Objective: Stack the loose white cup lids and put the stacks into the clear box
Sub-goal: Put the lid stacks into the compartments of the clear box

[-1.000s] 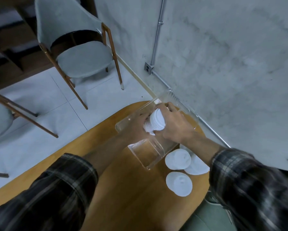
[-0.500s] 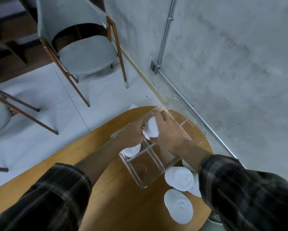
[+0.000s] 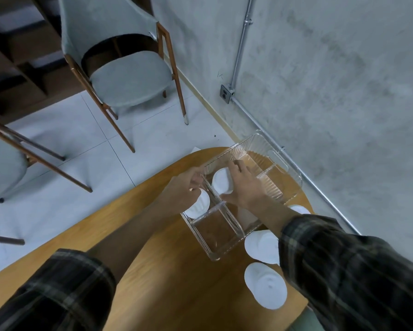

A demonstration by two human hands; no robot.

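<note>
right hand [image 3: 244, 187] fingers curl round lid stack [image 3: 221, 184]; likely light, slippery: grip its sides. left hand [image 3: 184, 190] grip unclear.

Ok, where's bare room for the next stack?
Bare: near and far-right compartments of the clear box, and table between the forearms. Crowded: loose lids right of the box; left hand and right hand, holding a lid stack, at its middle.

No readable text, labels, brands or numbers. Lids [image 3: 265, 249]: plain white, no print visible. Clear box [image 3: 210, 235]: no sticker or marking visible. Wall outlet box [image 3: 226, 93]: too small to read any marking.
</note>
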